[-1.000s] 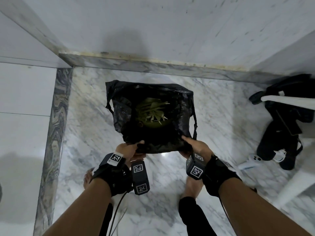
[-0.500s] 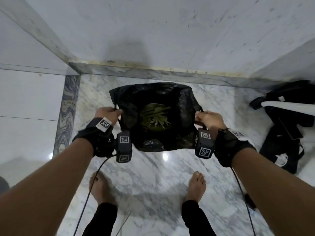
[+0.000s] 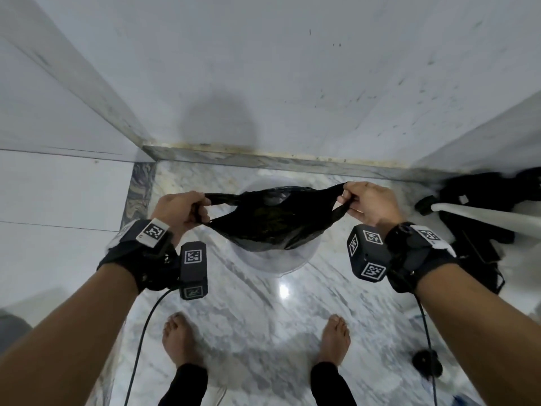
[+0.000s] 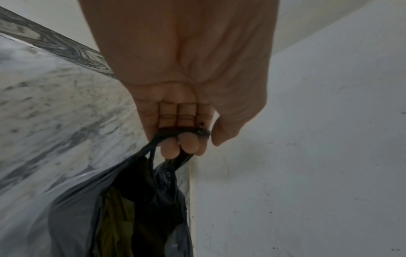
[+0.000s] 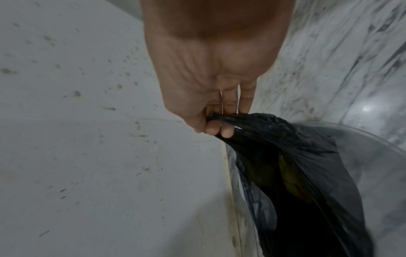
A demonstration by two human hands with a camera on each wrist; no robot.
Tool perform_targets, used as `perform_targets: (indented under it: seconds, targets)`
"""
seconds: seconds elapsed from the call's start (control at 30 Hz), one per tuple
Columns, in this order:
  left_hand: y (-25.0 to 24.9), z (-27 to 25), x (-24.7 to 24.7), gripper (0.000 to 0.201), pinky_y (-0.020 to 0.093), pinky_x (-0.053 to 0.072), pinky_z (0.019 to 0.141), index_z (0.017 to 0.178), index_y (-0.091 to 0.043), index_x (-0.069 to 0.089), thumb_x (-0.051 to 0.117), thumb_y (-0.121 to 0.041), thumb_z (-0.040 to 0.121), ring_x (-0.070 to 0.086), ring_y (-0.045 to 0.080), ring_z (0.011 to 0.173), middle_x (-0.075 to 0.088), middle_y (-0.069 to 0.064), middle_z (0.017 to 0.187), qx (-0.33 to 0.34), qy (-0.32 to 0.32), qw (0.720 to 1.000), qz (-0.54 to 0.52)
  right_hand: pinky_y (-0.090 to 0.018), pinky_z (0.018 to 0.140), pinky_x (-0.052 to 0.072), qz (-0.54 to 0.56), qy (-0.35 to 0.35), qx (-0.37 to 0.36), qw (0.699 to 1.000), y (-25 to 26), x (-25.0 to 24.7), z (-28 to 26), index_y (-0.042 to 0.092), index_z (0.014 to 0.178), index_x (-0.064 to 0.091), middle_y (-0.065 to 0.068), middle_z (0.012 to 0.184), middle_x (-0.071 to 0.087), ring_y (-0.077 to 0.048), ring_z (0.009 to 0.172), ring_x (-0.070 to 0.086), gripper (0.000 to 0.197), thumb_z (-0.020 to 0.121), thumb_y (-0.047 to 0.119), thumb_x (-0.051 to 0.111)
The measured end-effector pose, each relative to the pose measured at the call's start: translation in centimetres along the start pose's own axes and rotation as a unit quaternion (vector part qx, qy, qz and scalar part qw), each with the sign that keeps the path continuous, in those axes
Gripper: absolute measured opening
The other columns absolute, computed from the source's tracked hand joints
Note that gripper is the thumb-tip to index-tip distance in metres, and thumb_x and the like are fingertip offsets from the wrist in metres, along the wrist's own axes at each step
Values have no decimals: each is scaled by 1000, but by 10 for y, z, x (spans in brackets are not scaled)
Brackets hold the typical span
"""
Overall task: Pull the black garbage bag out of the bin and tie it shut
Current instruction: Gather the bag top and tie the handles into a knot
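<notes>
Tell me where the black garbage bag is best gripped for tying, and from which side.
Grip the black garbage bag by its two loop handles, one from each side. The left hand and right hand already hook them, and the stretched loops look long enough to knot.

Soft, even, rather dim light. A bright glare spot sits on the marble floor (image 3: pixel 283 290), and a round soft shadow falls on the wall (image 3: pixel 218 124). The head view bows straight lines toward its edges. Both wrist views are grainy, with motion smear on floor and bag (image 5: pixel 303 167).
</notes>
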State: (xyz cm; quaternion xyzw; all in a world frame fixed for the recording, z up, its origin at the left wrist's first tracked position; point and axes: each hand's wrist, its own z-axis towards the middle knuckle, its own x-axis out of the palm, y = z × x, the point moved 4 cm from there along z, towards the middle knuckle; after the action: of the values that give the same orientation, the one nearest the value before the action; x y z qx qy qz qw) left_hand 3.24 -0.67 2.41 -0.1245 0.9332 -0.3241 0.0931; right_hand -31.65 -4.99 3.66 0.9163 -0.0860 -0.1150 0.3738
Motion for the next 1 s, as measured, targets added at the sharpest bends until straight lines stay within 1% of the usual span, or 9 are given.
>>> perform_targets:
  seconds: [0.1, 0.17, 0.23, 0.3, 0.4, 0.6, 0.77, 0.87, 1.0]
  targets:
    - [8, -10, 10, 34, 29, 54, 69, 88, -1, 65, 32, 0, 81, 61, 21, 57, 67, 6, 59, -20, 50, 998, -16, -23, 64, 53, 11, 38, -33, 999, -7, 21, -17, 10, 82, 68, -1, 66, 65, -15, 57, 59, 18, 87, 1, 53]
    - [16, -15, 23, 39, 27, 58, 64, 88, -5, 67, 31, 7, 80, 63, 17, 55, 68, 8, 73, -8, 73, 997, 1, -19, 61, 52, -51, 93, -66, 992, -18, 42, -28, 5, 99, 70, -2, 77, 65, -13, 58, 57, 24, 88, -5, 51]
    - [24, -20, 39, 34, 25, 59, 61, 92, -9, 68, 38, 7, 87, 64, 13, 52, 68, 7, 81, 4, 93, 995, 20, -21, 73, 55, -150, 150, -104, 972, -36, 63, -37, 8, 116, 67, 1, 87, 66, -11, 65, 60, 32, 90, -3, 53]
    - [31, -22, 54, 29, 26, 58, 61, 103, -9, 66, 44, 4, 88, 64, 11, 49, 66, 8, 85, 4, 113, 993, 31, -28, 86, 53, -244, 185, -147, 940, -50, 80, -44, 12, 117, 67, 2, 94, 66, -13, 78, 62, 33, 89, -1, 55]
    - [38, -19, 71, 28, 26, 58, 57, 108, -8, 65, 51, 2, 86, 61, 14, 48, 61, 15, 82, -4, 132, 990, 49, -35, 83, 53, -313, 190, -205, 908, -61, 95, -52, 12, 105, 64, -2, 89, 69, -19, 83, 64, 25, 82, 2, 62]
    - [39, -14, 84, 14, 25, 54, 51, 83, -15, 65, 62, -2, 82, 57, 8, 40, 63, -7, 48, 15, 117, 986, 114, -48, 81, 53, -283, 185, -188, 922, -68, 100, -55, 10, 96, 50, -2, 76, 71, -24, 81, 68, 27, 76, 4, 67]
    - [38, -10, 86, 20, 32, 52, 54, 71, -13, 54, 62, 4, 78, 51, 11, 35, 55, 11, 59, 55, 96, 980, 167, -48, 82, 55, -269, 212, -174, 923, -68, 98, -50, 10, 103, 51, -10, 87, 74, -25, 85, 69, 28, 77, 5, 60]
    - [37, -7, 87, 25, 46, 56, 64, 65, -23, 48, 68, -7, 64, 61, 29, 58, 60, 12, 69, 114, 69, 962, 239, -50, 86, 54, -222, 183, -123, 950, -65, 98, -40, 13, 109, 52, -16, 95, 71, -25, 87, 68, 32, 78, 14, 59]
    - [30, -13, 91, 29, 25, 40, 53, 63, -24, 43, 68, -10, 64, 49, 15, 60, 53, -2, 66, 179, 55, 921, 343, -44, 85, 56, -224, 183, -84, 954, -55, 106, -32, 20, 110, 51, -12, 96, 70, -26, 87, 69, 45, 73, 37, 71]
